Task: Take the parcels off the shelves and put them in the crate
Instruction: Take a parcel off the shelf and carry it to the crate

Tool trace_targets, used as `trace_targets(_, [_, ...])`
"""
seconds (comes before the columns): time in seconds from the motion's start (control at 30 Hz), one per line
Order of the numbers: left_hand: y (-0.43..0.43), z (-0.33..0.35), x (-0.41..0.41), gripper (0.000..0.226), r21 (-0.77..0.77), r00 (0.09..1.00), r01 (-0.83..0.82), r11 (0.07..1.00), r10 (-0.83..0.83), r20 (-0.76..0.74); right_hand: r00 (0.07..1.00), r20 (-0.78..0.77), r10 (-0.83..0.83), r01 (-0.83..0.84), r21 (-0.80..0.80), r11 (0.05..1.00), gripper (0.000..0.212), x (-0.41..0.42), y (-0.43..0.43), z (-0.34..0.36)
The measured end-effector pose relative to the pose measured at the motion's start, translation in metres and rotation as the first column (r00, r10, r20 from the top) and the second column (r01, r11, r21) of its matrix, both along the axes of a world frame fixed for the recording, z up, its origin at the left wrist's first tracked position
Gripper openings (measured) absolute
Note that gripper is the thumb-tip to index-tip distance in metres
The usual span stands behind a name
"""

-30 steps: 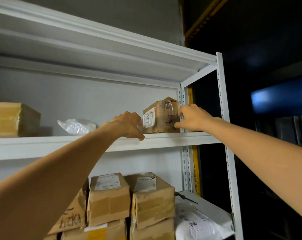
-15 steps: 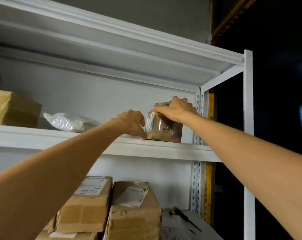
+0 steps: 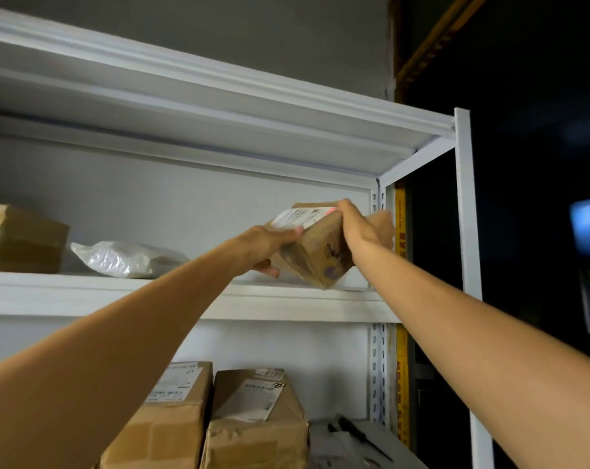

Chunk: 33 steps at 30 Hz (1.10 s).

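Note:
A small brown taped parcel [image 3: 319, 253] with a white label is tilted above the right end of the white upper shelf [image 3: 286, 301], one corner low near the board. My left hand [image 3: 268, 247] grips its left side, thumb on the label edge and fingers underneath. My right hand [image 3: 362, 228] holds its top right side, fingers curled over the far edge. The crate is not in view.
On the same shelf lie a white plastic bag parcel [image 3: 121, 258] and a brown box [image 3: 19, 238] at the far left. Two cardboard boxes [image 3: 171, 418] [image 3: 256, 421] stand on the shelf below. White uprights [image 3: 467, 265] close the right end; beyond is dark.
The parcel stood upright on the shelf; both hands have now tipped it over and raised it off the board. My left hand went from the shelf edge to the parcel.

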<state>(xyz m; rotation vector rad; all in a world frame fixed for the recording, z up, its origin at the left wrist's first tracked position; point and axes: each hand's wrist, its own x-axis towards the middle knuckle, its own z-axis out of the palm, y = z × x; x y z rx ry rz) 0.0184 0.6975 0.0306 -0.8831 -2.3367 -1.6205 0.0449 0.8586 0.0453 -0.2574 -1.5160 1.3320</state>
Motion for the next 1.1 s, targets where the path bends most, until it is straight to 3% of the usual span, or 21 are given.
trace_targets(0.07, [0.005,-0.001,0.012,0.046,0.116,0.984,0.112,0.987,-0.126,0.128,0.98,-0.091,0.178,-0.195,-0.229,0.954,0.054,0.003,0.0,-0.012])
trace_targets(0.2, [0.007,-0.005,0.015,0.04,0.204,0.97,0.179,0.962,-0.207,0.128,0.949,-0.077,0.307,-0.316,-0.253,0.914,0.041,0.009,0.002,-0.025])
trace_targets(0.37, [0.006,-0.009,0.019,0.033,0.32,0.97,0.191,0.928,-0.228,0.084,0.956,0.048,0.29,-0.288,-0.04,0.957,0.025,0.03,0.018,-0.022])
trace_targets(0.47, [0.001,-0.012,0.016,0.041,0.341,0.983,0.172,0.924,-0.182,-0.003,0.918,0.163,0.362,-0.388,0.18,0.904,0.033,0.038,0.018,-0.028])
trace_targets(0.53, [-0.005,-0.013,0.014,0.053,0.312,0.985,0.17,0.935,-0.162,-0.052,0.93,0.147,0.336,-0.364,0.254,0.896,0.041,0.037,0.014,-0.034])
trace_targets(0.63, [-0.008,-0.017,0.013,0.061,0.31,0.981,0.187,0.932,-0.16,-0.111,0.943,0.09,0.319,-0.331,0.309,0.892,0.041,0.035,0.011,-0.044])
trace_targets(0.8, [-0.005,-0.029,0.007,0.063,0.344,0.976,0.208,0.916,-0.168,-0.141,0.946,0.124,0.298,-0.323,0.408,0.854,0.038,0.037,0.016,-0.055])
trace_targets(1.1, [-0.001,-0.054,0.006,0.065,0.401,0.893,0.451,0.798,-0.408,-0.192,0.991,0.067,0.117,-0.134,0.405,0.905,0.043,0.07,0.009,-0.08])
